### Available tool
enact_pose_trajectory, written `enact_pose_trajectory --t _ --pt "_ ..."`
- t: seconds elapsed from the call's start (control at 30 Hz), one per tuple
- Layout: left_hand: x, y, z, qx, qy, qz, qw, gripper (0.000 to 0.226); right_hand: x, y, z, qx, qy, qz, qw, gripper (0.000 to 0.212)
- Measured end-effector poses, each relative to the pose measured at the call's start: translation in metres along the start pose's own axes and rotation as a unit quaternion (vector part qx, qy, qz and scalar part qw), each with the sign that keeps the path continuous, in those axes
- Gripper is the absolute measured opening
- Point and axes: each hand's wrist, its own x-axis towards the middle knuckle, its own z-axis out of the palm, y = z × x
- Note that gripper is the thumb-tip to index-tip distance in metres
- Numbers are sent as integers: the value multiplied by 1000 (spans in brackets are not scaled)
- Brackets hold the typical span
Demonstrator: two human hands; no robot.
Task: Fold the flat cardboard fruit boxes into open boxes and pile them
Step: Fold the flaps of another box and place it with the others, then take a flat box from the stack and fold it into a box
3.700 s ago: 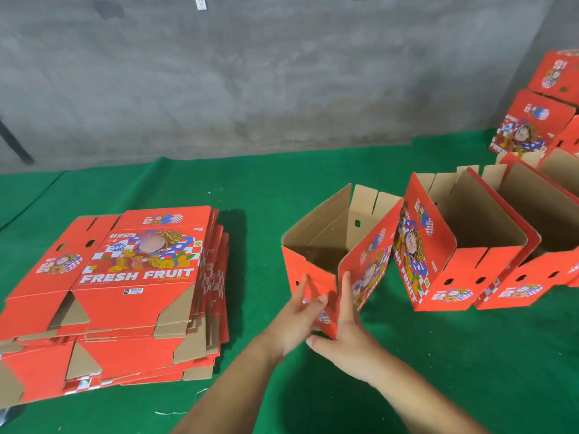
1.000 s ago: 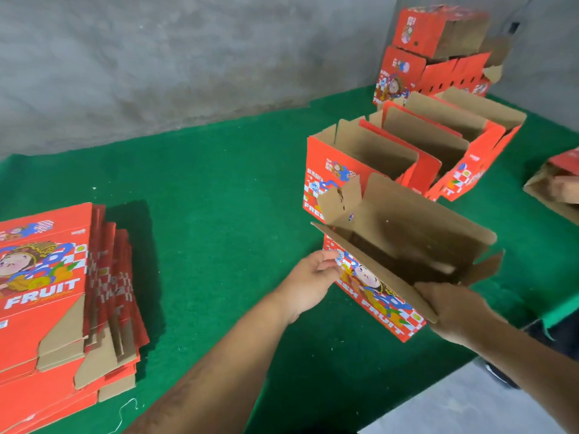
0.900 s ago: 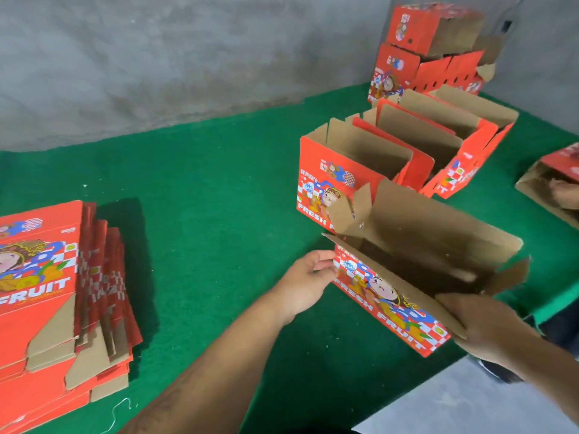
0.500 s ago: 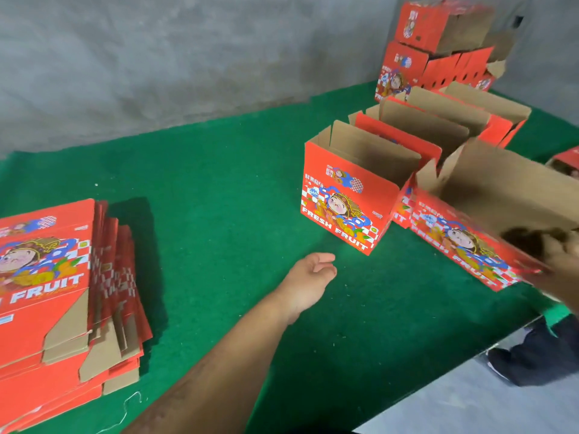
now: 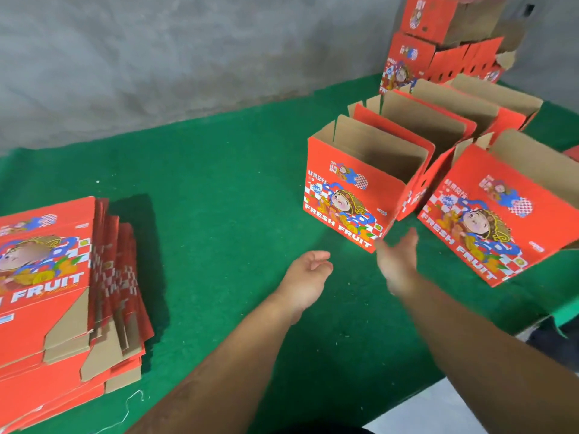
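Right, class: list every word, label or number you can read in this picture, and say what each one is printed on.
"FRESH FRUIT": front of the near open box.
"FRESH FRUIT": front of the right open box.
"FRUIT": top sheet of the flat box stack; the word before it is cut off by the frame edge.
Chinese characters above the cartoon figure on both open boxes: too blurred to read.
Small white label on the flat stack, print on the far stacked boxes: unreadable.

Mid green mat (image 5: 219, 189) open — flat stack (image 5: 56, 292) left, folded boxes (image 5: 360, 189) right.
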Motion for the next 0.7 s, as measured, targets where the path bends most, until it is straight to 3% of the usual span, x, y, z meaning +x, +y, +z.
enact_pose_trajectory --t 0.07,0.13,0.27,0.43,0.53,0.6,0.7 --pt "2 1 -2 -19 27 13 999 30 -31 -3 48 -55 -133 -83 986 69" --pt "3 3 -11 -54 70 21 996 20 -53 -11 79 -75 -199 -102 972 62" --pt "3 -5 -45 -110 174 17 978 19 -92 -33 119 -91 -253 -124 955 53" --pt "-16 -29 -111 -119 252 24 960 9 -140 -47 173 -134 -319 -158 925 49" --pt "-32 -48 -169 -58 294 20 954 19 -177 -49 219 -143 -368 -152 906 47" --pt "-47 -65 -216 55 340 14 939 33 -204 -46 250 -155 -409 -131 889 46" --pt "-74 -100 -290 251 420 -42 871 46 -243 -42 290 -184 -470 -93 858 51"
